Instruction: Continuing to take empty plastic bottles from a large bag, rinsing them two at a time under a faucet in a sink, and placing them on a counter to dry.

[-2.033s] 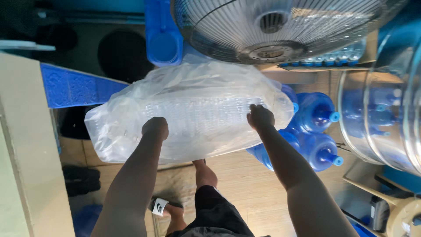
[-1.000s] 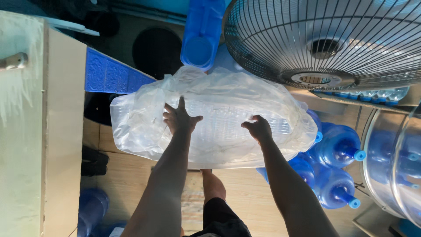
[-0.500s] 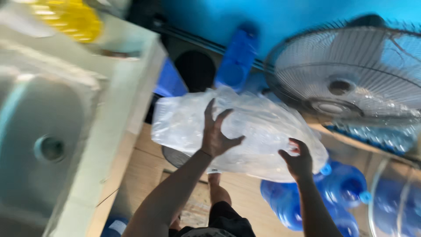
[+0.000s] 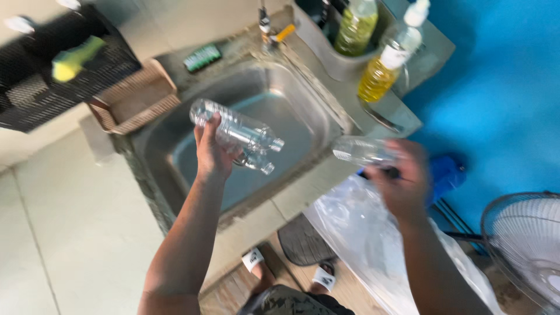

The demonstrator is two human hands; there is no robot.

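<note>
Over the sink (image 4: pixel 175 140), the left hand (image 4: pixel 213 154) has its grip clenched on two clear bottles (image 4: pixel 236 133). Further right, the right hand (image 4: pixel 402 181) grips a third bottle (image 4: pixel 359 150) above the plastic bag (image 4: pixel 361 233), near the bench (image 4: pixel 402 111) edge.

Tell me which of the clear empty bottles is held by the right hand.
It is the single clear bottle beside the sink's right edge, above the plastic bag, in the right hand. The other bottles are in the left hand, over the sink.
</note>
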